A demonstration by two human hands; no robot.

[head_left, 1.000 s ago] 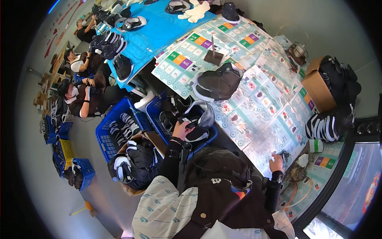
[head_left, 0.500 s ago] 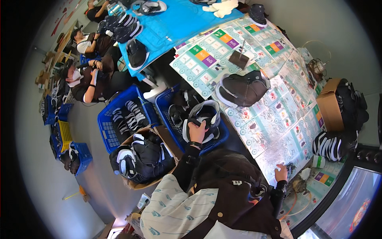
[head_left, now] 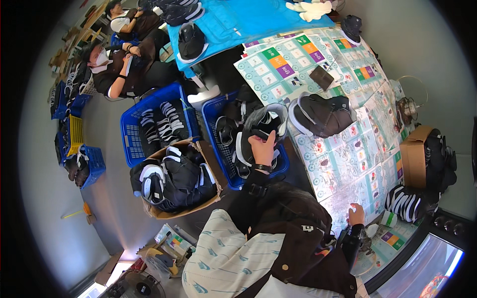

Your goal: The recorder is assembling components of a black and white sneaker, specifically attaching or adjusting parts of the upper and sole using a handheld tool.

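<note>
My left hand (head_left: 262, 148) grips a dark shoe (head_left: 242, 150) with a white sole and a grey lining, its fingers closed at the shoe's opening. This shoe is above the right end of a blue basket (head_left: 222, 160), which holds more dark shoes. Over the near part of the paper-covered table, my right hand (head_left: 356, 213) has its thumb and fingers apart, with nothing visible in them. Another dark shoe with a white sole (head_left: 323, 116) lies on its side on the table, just beyond my left hand.
Left of the basket are a second blue basket (head_left: 130, 141) of shoes and a cardboard box (head_left: 212, 174) packed with black shoes. A brown box (head_left: 415, 154) and striped shoes (head_left: 405, 202) stand at the table's right. Co-workers (head_left: 112, 74) sit at the far left, beside a blue table (head_left: 238, 20).
My left hand has lifted the shoe slightly out of the basket, toward the table. My view has turned, shifting the scene. A dark object beside my right hand is no longer visible there.
</note>
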